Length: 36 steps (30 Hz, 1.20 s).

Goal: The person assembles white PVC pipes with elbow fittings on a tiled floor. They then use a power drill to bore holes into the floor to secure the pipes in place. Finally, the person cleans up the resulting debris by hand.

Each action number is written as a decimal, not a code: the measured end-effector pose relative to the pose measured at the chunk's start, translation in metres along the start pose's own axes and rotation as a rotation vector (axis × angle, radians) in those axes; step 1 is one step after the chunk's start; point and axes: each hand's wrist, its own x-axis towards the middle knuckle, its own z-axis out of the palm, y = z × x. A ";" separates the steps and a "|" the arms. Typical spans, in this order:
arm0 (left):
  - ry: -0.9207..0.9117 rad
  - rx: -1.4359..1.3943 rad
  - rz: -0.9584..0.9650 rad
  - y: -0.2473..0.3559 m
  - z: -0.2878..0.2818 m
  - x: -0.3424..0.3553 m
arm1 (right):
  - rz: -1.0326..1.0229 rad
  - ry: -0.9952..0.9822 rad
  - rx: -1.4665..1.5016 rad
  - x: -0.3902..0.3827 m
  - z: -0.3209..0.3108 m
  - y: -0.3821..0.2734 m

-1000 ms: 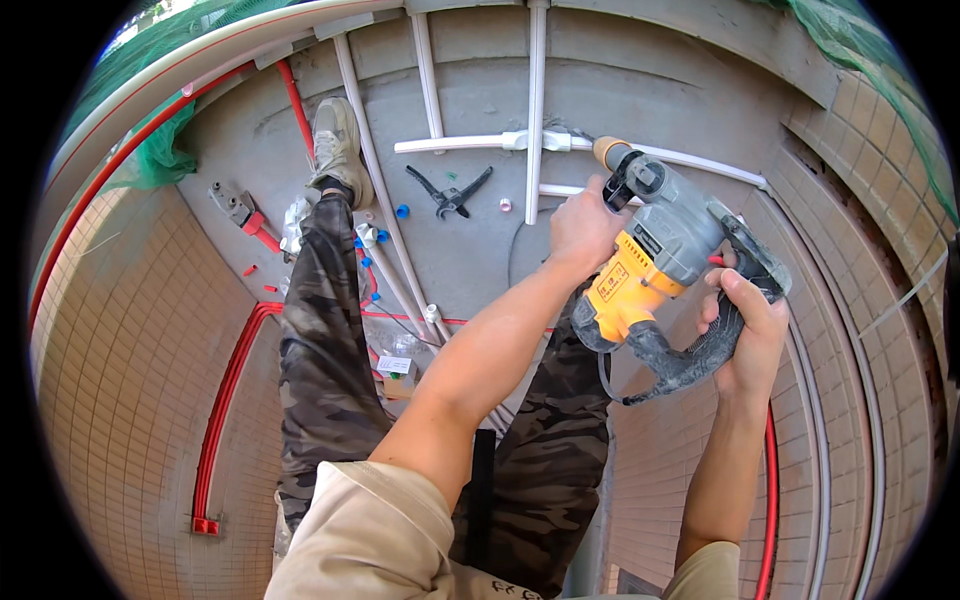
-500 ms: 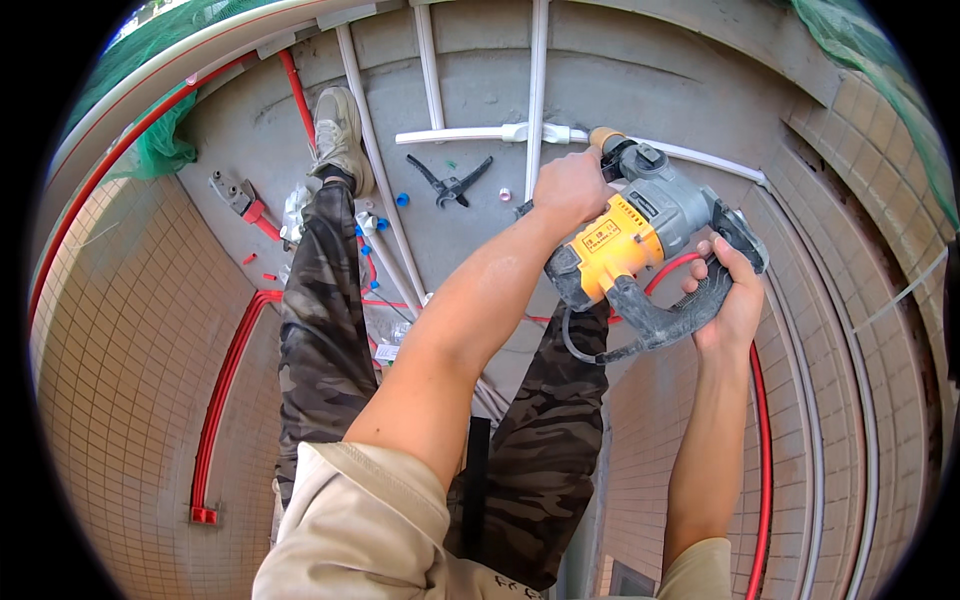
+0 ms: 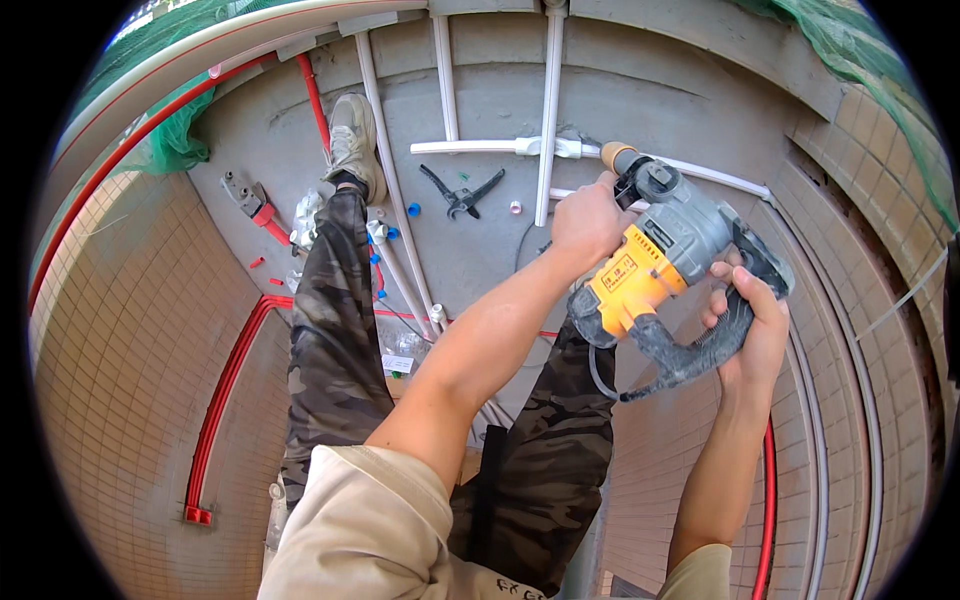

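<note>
A rotary hammer (image 3: pixel 690 245) with a yellow motor housing and a dusty grey body is held up between my two hands. Its tan-tipped chuck points up toward the far wall, and no bit can be made out in it. My left hand (image 3: pixel 592 222) is closed near the front end, on the side handle, which it mostly hides. My right hand (image 3: pixel 752 330) wraps round the dark rear grip, thumb on the near side and fingertips showing on the inner side. A grey cord (image 3: pixel 597 370) curves from the end of the grip.
Black pliers-like cutters (image 3: pixel 462 195) and a red-handled pipe cutter (image 3: pixel 250 205) lie on the grey concrete. White pipes (image 3: pixel 470 147) and red conduit (image 3: pixel 228 395) run along concrete and tiled walls. Small blue fittings (image 3: pixel 414 209) are scattered near my shoe (image 3: pixel 352 140). Green netting (image 3: pixel 180 135) hangs at the far edge.
The rotary hammer has come slightly nearer and to the right, with both hands keeping hold of it. The whole view has shifted a little too.
</note>
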 end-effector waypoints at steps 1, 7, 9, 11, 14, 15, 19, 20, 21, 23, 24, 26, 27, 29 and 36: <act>-0.008 -0.029 -0.020 0.001 0.000 -0.007 | -0.022 -0.017 -0.025 -0.011 -0.001 0.000; 0.014 -0.043 -0.097 0.003 -0.012 -0.023 | -0.042 -0.016 -0.019 -0.022 0.002 0.001; 0.063 -0.052 -0.081 -0.006 -0.008 -0.021 | -0.044 -0.040 -0.025 -0.017 0.004 0.006; 0.096 -0.061 -0.074 -0.015 -0.008 -0.015 | -0.045 -0.063 -0.016 -0.011 0.007 0.017; 0.119 -0.047 -0.061 -0.024 -0.006 -0.009 | -0.066 -0.061 -0.027 -0.007 0.013 0.023; 0.126 -0.039 -0.051 -0.026 -0.004 -0.007 | -0.071 -0.058 -0.035 -0.006 0.015 0.025; 0.157 -0.028 -0.033 -0.043 0.001 0.009 | -0.088 -0.047 -0.063 0.003 0.025 0.038; 0.148 -0.027 -0.043 -0.044 0.000 0.010 | -0.094 -0.049 -0.065 0.002 0.027 0.038; 0.137 -0.025 -0.047 -0.043 -0.001 0.010 | -0.099 -0.051 -0.068 0.002 0.028 0.038; 0.118 -0.023 -0.052 -0.039 -0.001 0.008 | -0.096 -0.048 -0.074 0.003 0.027 0.041; 0.131 -0.017 -0.062 -0.037 -0.002 0.007 | -0.096 -0.048 -0.076 0.003 0.026 0.041; 0.153 -0.002 -0.077 -0.037 -0.005 0.005 | -0.091 -0.038 -0.089 0.001 0.030 0.041; 0.149 0.001 -0.075 -0.035 -0.007 0.004 | -0.090 -0.031 -0.093 0.001 0.032 0.043; 0.143 0.007 -0.072 -0.031 -0.012 0.002 | -0.091 -0.027 -0.074 0.003 0.031 0.041; 0.125 -0.016 -0.063 -0.040 -0.001 0.012 | -0.089 -0.023 -0.058 0.006 0.034 0.042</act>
